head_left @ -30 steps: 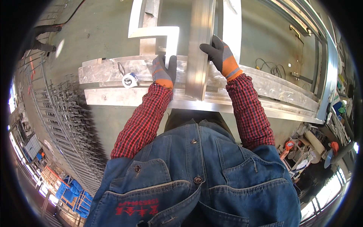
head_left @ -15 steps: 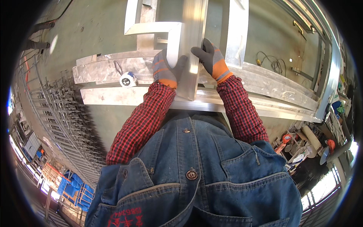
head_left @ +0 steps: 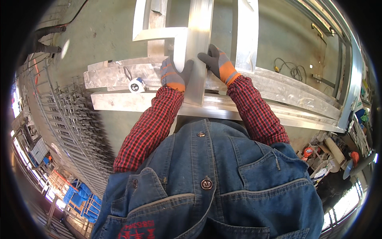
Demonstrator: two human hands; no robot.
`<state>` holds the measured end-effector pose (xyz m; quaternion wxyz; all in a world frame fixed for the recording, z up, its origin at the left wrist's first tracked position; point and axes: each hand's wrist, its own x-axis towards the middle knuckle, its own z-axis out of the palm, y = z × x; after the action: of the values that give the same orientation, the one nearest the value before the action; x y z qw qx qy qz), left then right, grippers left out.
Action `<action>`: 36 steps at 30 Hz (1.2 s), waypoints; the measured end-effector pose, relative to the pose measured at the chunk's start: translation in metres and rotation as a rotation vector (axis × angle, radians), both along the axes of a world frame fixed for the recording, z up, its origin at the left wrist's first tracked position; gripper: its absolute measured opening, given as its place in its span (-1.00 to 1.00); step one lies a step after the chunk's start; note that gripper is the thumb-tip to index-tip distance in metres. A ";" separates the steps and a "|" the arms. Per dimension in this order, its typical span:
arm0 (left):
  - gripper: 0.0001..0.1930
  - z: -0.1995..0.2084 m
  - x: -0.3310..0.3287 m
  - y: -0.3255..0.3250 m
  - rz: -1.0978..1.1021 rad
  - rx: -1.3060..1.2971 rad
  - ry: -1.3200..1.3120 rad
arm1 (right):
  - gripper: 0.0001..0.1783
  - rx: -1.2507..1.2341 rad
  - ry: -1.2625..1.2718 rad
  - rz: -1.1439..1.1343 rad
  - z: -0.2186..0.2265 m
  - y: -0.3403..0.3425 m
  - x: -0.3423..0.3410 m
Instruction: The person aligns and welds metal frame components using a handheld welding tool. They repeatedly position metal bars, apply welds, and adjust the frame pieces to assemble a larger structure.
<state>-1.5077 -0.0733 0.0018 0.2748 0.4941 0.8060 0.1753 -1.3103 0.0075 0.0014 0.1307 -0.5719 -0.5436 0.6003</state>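
Note:
A long silvery metal bar (head_left: 198,38), square-edged, lies lengthwise away from me over the work surface. My left hand (head_left: 175,74), in a grey and orange glove, is closed on the bar's left side with its thumb on the top face; the other fingers are mostly hidden. From the right, my similarly gloved right hand (head_left: 218,63) grips the bar's edge, thumb on top and fingers curled beside it. An angled metal frame piece (head_left: 161,34) meets the bar's left side, next to my left hand. Right of my right hand is another pale metal bar (head_left: 246,38).
A white and blue tape measure (head_left: 137,85) rests on a scuffed crosswise beam (head_left: 107,75) to the left. A metal rail (head_left: 227,106) runs crosswise close to my body. Coiled cable (head_left: 295,71) lies on the floor at right. Stacked metal racks (head_left: 75,119) stand at left.
The bar sits slightly farther left, and both hands have shifted a little with it, still holding it. The whole view has also moved slightly.

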 end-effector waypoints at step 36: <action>-0.35 -0.007 -0.005 -0.003 -0.019 0.004 -0.073 | -0.38 0.155 0.197 -0.043 -0.027 -0.017 -0.002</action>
<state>-1.5128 -0.0761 -0.0055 0.3046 0.4956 0.7903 0.1924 -1.3121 -0.0099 -0.0256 0.2401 -0.5099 -0.5604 0.6069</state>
